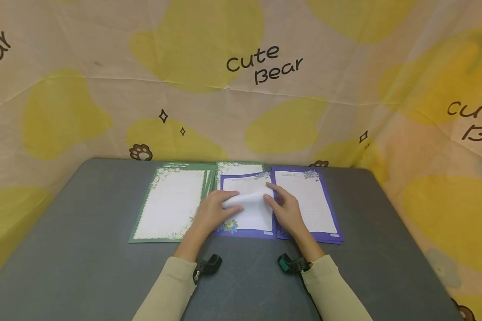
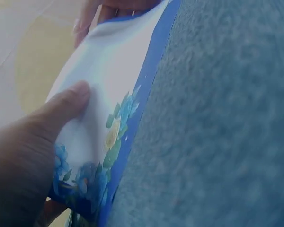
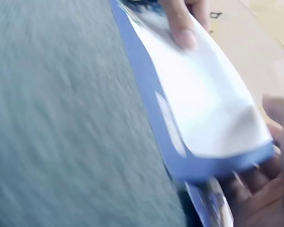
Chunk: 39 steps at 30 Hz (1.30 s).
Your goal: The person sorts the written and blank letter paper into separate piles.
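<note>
A sheet of paper with a blue-purple border and flowers [image 1: 255, 218] lies in the middle, its upper part bowed up between the hands. My left hand [image 1: 213, 209] grips its left side, thumb on the printed face and fingers behind, as the left wrist view shows. At the right edge, my right hand [image 1: 287, 209] has loosely bent fingers [image 3: 260, 182] beside and below the border. Its thumb [image 3: 277, 109] stands just off the paper. A second purple-bordered stack [image 1: 305, 200] lies beneath and beyond the right hand.
Green-bordered floral sheets [image 1: 168, 205] lie to the left, next to the left hand. Another green-bordered sheet [image 1: 241, 167] shows behind the middle paper. All rest on a grey table [image 1: 84, 267], with a patterned yellow cloth [image 1: 209, 120] hanging behind it.
</note>
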Tool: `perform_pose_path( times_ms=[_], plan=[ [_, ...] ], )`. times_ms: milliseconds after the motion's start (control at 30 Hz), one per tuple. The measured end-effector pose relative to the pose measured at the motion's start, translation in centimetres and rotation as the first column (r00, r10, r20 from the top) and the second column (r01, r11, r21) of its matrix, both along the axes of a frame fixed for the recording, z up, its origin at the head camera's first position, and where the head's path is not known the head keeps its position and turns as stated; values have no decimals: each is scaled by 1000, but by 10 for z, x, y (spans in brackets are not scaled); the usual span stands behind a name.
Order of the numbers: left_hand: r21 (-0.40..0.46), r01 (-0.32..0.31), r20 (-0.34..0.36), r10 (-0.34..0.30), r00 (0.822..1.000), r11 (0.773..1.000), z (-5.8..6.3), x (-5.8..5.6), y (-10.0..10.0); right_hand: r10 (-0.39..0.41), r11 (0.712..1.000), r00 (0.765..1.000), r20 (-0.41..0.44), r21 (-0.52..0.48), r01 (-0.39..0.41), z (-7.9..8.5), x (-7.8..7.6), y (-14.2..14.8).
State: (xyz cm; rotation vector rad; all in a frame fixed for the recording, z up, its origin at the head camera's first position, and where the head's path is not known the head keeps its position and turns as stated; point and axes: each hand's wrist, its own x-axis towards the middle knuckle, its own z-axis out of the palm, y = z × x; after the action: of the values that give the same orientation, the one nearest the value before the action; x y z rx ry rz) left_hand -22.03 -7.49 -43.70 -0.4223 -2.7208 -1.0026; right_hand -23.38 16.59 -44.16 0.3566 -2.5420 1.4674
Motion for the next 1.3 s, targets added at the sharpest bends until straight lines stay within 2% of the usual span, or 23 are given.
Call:
perform_pose_path(
  times_ms=[100,200,300,367,467,567,600,667,700,733,767,800,867,967,1033,1100,1300],
  plan=[
    [-9,26,22,-26,999,1000,1,1,2,19,993,998,53,-114,-13,2,0,-3],
    [1,11,66,-11,998,1000,2,2,4,16,983,993,114,-185,6,5,1,-2],
    [74,-53,106,45,993,996,2,1,6,8,971,981,193,-237,39,10,1,1],
    [181,-105,142,80,987,978,3,1,8,12,958,969,245,-281,59,14,1,4],
    [351,-165,204,97,974,922,5,1,11,21,938,955,296,-338,84,20,0,11],
    [538,-211,290,55,955,816,8,1,14,35,918,951,307,-387,91,25,-1,19],
    [585,-224,316,35,948,780,10,1,15,37,914,952,304,-394,90,27,-1,22],
    [645,-243,359,-6,933,724,12,2,17,41,923,957,288,-378,74,30,-2,29],
    [664,-238,369,-33,929,709,14,3,18,42,934,959,280,-351,62,31,-2,32],
    [670,-227,372,-56,926,707,16,4,20,40,949,962,271,-310,48,32,-3,36],
    [676,-208,366,-76,928,707,17,4,23,33,964,964,262,-262,38,33,-4,39],
    [674,-185,352,-90,932,716,22,6,26,25,977,968,250,-213,30,34,-4,42],
    [663,-137,315,-108,943,736,23,5,34,-9,992,970,242,-117,38,36,-6,49],
    [602,-87,257,-89,962,794,21,3,47,-82,996,967,240,-11,87,38,-6,58],
    [541,-69,237,-73,969,838,18,-1,55,-144,990,962,231,34,140,40,-5,64],
    [491,-53,224,-67,972,870,19,-3,64,-193,980,962,192,85,180,42,-4,71],
    [421,-32,227,-71,971,906,21,-7,94,-308,930,951,22,219,296,42,-3,95]
  ],
)
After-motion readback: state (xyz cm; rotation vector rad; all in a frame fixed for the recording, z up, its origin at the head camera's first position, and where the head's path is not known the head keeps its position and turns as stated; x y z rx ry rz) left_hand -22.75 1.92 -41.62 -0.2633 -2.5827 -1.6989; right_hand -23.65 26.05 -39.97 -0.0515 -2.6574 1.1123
